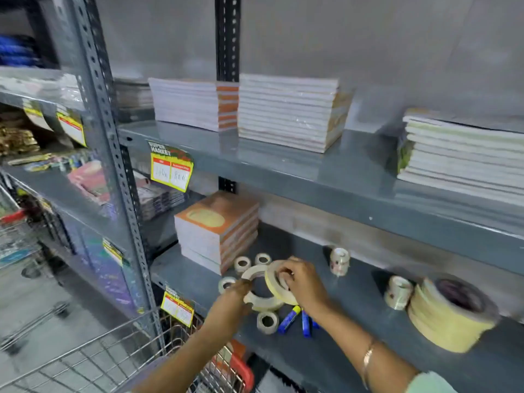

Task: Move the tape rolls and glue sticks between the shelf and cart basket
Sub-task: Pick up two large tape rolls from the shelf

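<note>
On the grey lower shelf (354, 330) lie several tape rolls and blue glue sticks (289, 319). My left hand (232, 302) grips a flat cream tape roll (262, 303) lying on the shelf. My right hand (300, 282) holds a second cream tape roll (276, 290) tilted on edge just above it. Small clear tape rolls (242, 263) sit behind them, another small roll (268, 322) in front. The wire cart basket (113, 353) stands below left of the shelf.
A large yellow tape stack (450, 316) and two shiny small rolls (398, 292) lie to the right. An orange notebook stack (218, 228) stands behind left. Upper shelf holds notebook piles (292, 112). A perforated grey upright (113, 154) and price tags (171, 168) flank the left side.
</note>
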A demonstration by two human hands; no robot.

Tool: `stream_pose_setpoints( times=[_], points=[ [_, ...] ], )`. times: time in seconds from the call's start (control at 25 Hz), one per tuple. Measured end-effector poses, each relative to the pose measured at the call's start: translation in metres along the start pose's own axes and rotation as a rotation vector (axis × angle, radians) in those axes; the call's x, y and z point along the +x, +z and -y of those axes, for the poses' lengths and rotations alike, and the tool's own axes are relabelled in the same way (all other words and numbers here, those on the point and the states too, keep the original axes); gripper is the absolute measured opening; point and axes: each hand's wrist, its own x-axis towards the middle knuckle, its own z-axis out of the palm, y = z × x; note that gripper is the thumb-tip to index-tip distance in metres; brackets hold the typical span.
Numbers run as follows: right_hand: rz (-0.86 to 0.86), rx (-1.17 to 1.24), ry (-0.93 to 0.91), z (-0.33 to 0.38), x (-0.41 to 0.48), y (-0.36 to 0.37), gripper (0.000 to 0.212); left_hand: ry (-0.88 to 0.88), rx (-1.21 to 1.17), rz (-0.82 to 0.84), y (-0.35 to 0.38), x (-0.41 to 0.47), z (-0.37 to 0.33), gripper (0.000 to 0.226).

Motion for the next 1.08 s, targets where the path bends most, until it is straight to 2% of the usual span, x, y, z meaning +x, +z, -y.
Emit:
stream_pose_setpoints(
  times=[0.08,0.12,0.24,0.32,0.48,0.72,0.88,1.08],
  points=[
    [0.078,-0.134,0.052,-0.01,0.003,0.005,0.017,0.011,0.101,0.123,0.013,0.018,0.015,0.037],
    [0.161,-0.214,0.075,-0.019,0.005,0.012,0.02,0.028,0.237,0.185,0.021,0.028,0.024,0.038],
    [0.336,-0.374,0.113,-0.03,0.01,0.03,0.049,0.07,0.4,0.287,0.031,0.051,0.034,0.043],
    [0.322,-0.406,0.114,-0.033,0.011,0.037,0.054,0.118,0.478,0.294,0.035,0.058,0.032,0.04],
    [0.233,-0.392,0.129,-0.039,0.015,0.039,0.034,0.179,0.575,0.277,0.042,0.066,0.042,0.031],
    [0.076,-0.281,0.053,-0.023,0.025,0.015,0.027,0.187,0.525,0.154,0.026,0.061,0.024,0.033],
    [-0.02,-0.149,-0.035,0.005,0.037,0.013,0.029,0.133,0.429,-0.013,-0.001,0.04,0.018,0.041],
    [-0.019,0.014,-0.249,0.07,0.033,0.062,0.027,-0.11,0.233,-0.258,-0.032,-0.032,0.067,0.04]
  ],
)
